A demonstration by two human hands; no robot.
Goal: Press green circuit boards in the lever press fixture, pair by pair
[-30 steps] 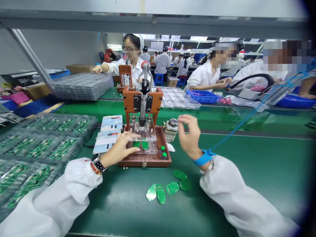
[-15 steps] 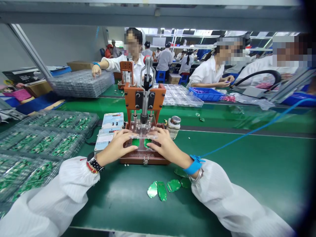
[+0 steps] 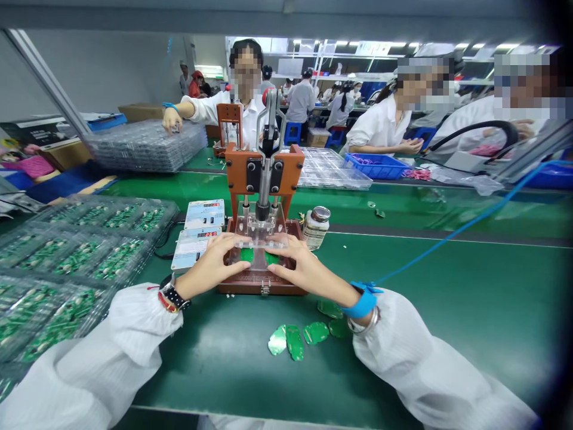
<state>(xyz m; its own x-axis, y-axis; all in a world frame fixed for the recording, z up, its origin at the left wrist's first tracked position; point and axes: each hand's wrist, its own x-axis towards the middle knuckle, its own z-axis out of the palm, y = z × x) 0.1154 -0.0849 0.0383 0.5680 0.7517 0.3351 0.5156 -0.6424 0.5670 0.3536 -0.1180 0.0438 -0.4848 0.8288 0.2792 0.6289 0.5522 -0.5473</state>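
A toggle press with an orange frame and a brown base stands in front of me. Two green circuit boards lie side by side on its base, a left board and a right board, under and in front of a clear plate. My left hand reaches in from the left, fingers stretched and thumb apart at the left board's near edge. From the other side, my right hand is at the right board in the same way, fingers spread. Some fingertips are hidden around the clear plate.
Several loose green boards lie on the green mat near my right forearm. Clear trays of boards fill the left. A capped jar and two controller boxes flank the press. A blue cord runs from my right wrist.
My view has tilted and shifted slightly. My right hand has moved a little at the right board, its thumb now nearer the board's front edge. The left hand stays nearly in place.
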